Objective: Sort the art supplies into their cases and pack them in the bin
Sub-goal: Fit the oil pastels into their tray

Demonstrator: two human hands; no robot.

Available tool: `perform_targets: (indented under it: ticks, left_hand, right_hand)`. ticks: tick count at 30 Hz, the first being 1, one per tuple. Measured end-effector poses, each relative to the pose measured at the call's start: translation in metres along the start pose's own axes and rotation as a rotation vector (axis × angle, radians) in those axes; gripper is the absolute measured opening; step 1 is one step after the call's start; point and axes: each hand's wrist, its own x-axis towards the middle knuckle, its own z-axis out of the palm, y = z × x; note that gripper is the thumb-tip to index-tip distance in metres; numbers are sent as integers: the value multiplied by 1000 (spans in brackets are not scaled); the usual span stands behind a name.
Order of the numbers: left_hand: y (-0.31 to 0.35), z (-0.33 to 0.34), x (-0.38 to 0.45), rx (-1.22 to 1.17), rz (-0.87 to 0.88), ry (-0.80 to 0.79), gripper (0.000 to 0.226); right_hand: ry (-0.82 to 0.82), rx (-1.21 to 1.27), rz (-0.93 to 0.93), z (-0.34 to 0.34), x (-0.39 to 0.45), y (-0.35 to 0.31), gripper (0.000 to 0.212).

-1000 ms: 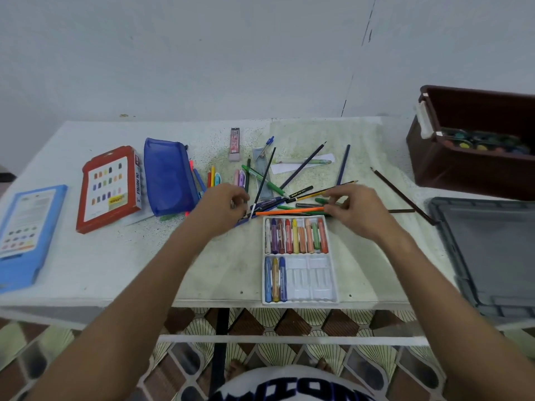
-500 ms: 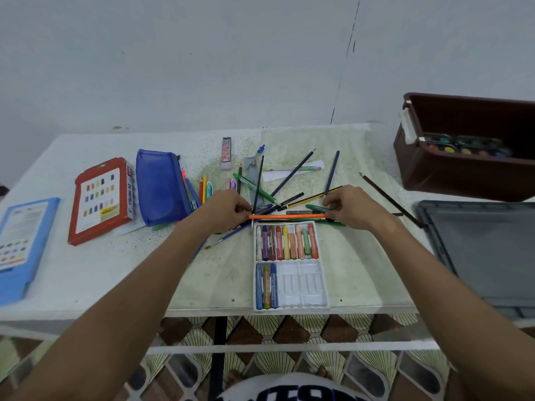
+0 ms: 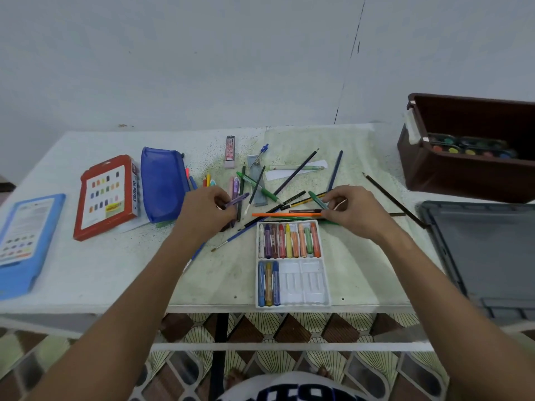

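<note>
Now a purple crayon (image 3: 238,200) is pinched by the left grip (image 3: 207,211), a green pen (image 3: 318,200) by the right grip (image 3: 354,211); orange pencil (image 3: 286,215) released onto counter (image 3: 115,267) w/ pile — sorting barely begun.

Home room: plain painted wall (image 3: 202,59), patterned floor tiles (image 3: 289,328), white table (image 3: 86,273).

Plain pale wall (image 3: 202,62) beyond the hands, with a thin dark crack (image 3: 348,68) running down it. Speckled white surface (image 3: 95,261) under them, and patterned brown-and-cream floor tiles (image 3: 289,328) below its near edge.
</note>
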Motion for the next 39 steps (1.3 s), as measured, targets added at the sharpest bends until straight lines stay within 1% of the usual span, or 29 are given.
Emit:
perform_targets:
  ticks: [2,4,7,11,14,21,26,28,31,35,39]
  left_hand:
    - [5,-4,-18,-37,-16,59,8]
    - [13,-5,-40,-85,-20,63,7]
    - [27,3,-76,-152,21,-22,9]
    - [37,18,-109,-223,33,-138,9]
    - [42,29,-122,-291,28,-178,10]
    - [47,41,-135,-298,25,-236,9]
    - [48,38,-131,-325,68,-349,12]
    - [46,37,-129,-323,77,-358,12]
    - [42,35,-124,-261,116,-335,18]
    - [39,32,-117,-179,200,-408,29]
    - [37,31,-112,-144,241,-453,36]
  right_hand:
    - [-32,65,-5,6,-15,-9,20]
    - [-109,130,-3,13,-34,-17,23]
    - [-214,212,15,25,-61,-21,26]
    - [-251,243,57,37,-85,-24,25]
    - [-242,198,91,45,-98,-26,27]
    - [-210,94,100,61,-107,-30,31]
    - [-224,85,81,59,-107,-30,30]
    - [-230,52,59,58,-106,-28,30]
    - [-245,9,26,55,-104,-25,31]
    - [-315,6,-35,49,-103,-25,36]
    - [-373,-75,-96,48,-104,-26,54]
